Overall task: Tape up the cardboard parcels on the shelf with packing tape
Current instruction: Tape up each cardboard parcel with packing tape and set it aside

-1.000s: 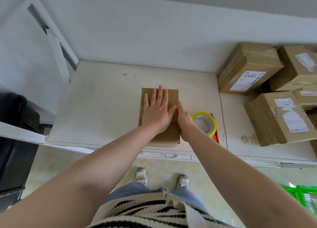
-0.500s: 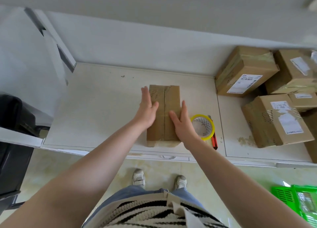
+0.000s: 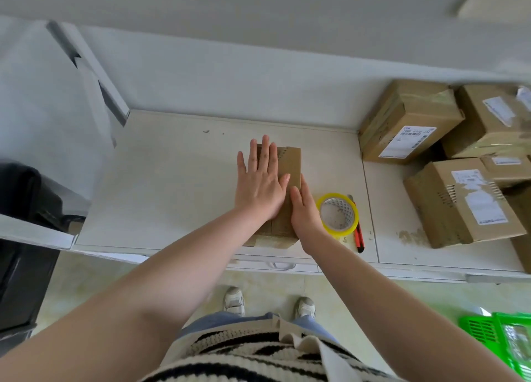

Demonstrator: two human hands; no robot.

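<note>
Hands flat on parcel, tape roll beside

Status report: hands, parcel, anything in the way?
Left hand flat on small cardboard parcel, no grip. Right hand open against its right side. Tape roll and orange box cutter idle beside it. Nothing in the way.

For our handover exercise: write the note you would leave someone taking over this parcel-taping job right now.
Left hand: flat, pressing the small parcel top.
Right hand: flat against its right side.
Tape roll and cutter lie just right of it, untouched.
Four more parcels sit at the far right of the shelf.
Done: tape already shows on this parcel.
Left: check its seams, then the others.
</note>
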